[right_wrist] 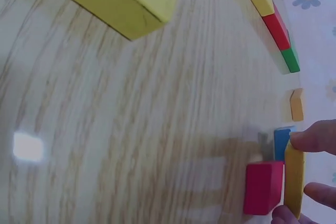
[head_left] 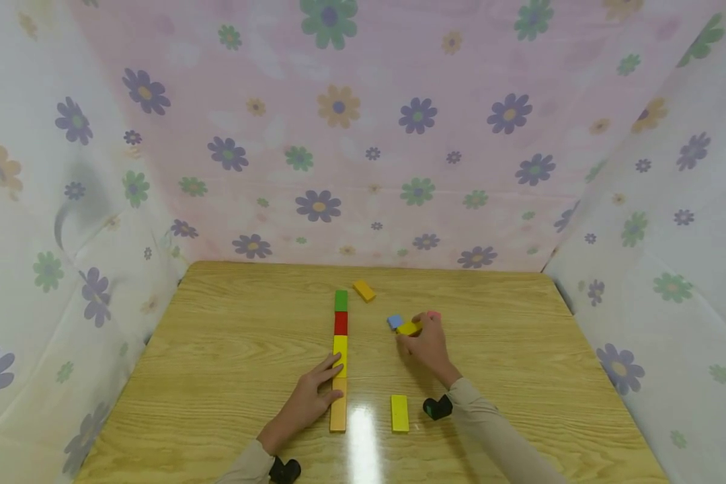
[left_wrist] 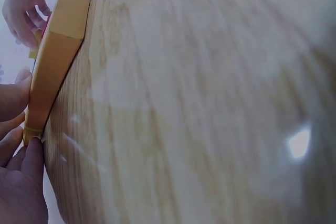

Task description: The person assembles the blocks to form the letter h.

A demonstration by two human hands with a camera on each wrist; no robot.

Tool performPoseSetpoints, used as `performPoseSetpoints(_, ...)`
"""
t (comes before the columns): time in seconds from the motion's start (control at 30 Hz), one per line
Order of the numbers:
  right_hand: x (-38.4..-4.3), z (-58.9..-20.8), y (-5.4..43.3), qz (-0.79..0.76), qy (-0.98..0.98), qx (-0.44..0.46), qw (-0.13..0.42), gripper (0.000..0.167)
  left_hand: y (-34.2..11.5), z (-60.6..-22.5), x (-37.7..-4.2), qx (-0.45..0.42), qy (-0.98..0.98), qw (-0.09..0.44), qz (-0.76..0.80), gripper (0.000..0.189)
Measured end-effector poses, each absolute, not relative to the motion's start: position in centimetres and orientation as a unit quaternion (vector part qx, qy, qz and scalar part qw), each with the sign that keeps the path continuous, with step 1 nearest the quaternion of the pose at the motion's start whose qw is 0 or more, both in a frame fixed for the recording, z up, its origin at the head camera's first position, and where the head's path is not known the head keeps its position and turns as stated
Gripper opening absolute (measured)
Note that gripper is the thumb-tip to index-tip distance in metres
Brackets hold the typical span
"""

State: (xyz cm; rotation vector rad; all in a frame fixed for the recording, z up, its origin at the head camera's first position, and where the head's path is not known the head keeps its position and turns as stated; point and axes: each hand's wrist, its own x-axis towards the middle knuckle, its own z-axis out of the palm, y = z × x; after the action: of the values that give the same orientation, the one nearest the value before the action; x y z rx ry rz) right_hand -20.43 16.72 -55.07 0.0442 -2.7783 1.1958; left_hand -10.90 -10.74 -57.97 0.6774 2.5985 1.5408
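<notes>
A straight row of blocks runs away from me on the table: orange [head_left: 337, 415] nearest, then yellow [head_left: 340, 347], red [head_left: 341, 323] and green [head_left: 341, 300]. My left hand [head_left: 305, 402] rests against this row from the left, fingertips on the yellow block and thumb at the orange one. To the right, my right hand [head_left: 428, 346] pinches a yellow block [right_wrist: 294, 179] between thumb and fingers. Close beside that block are a blue block [head_left: 394, 322] and a pink-red block [right_wrist: 262, 188]; the hand partly hides the pink-red one in the head view.
Another yellow block [head_left: 399, 413] lies flat between my forearms, near the front. An orange block [head_left: 364, 291] sits at an angle beyond the row's far end. Flowered cloth [head_left: 369, 168] hangs behind the wooden table [head_left: 218, 336] and along both sides.
</notes>
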Motion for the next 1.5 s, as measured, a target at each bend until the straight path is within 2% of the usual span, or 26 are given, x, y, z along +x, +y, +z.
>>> performPoseSetpoints(0.37, -20.2, -53.8, 17.8, 0.397, -0.914, 0.053, 0.07, 0.04, -10.7, -58.0, -11.0, 0.218, 0.841, 0.021, 0.495, 0.051)
performPoseSetpoints(0.87, -18.8, -52.2, 18.8, 0.428, -0.891, 0.147, 0.031, 0.039, -10.7, -58.3, -10.9, 0.228, 0.84, -0.003, 0.493, 0.051)
performPoseSetpoints(1.5, -17.0, -51.2, 19.0, 0.422, -0.879, 0.222, -0.012, 0.034, -10.8, -58.4, -11.1, 0.228, 0.838, 0.004, 0.496, 0.051)
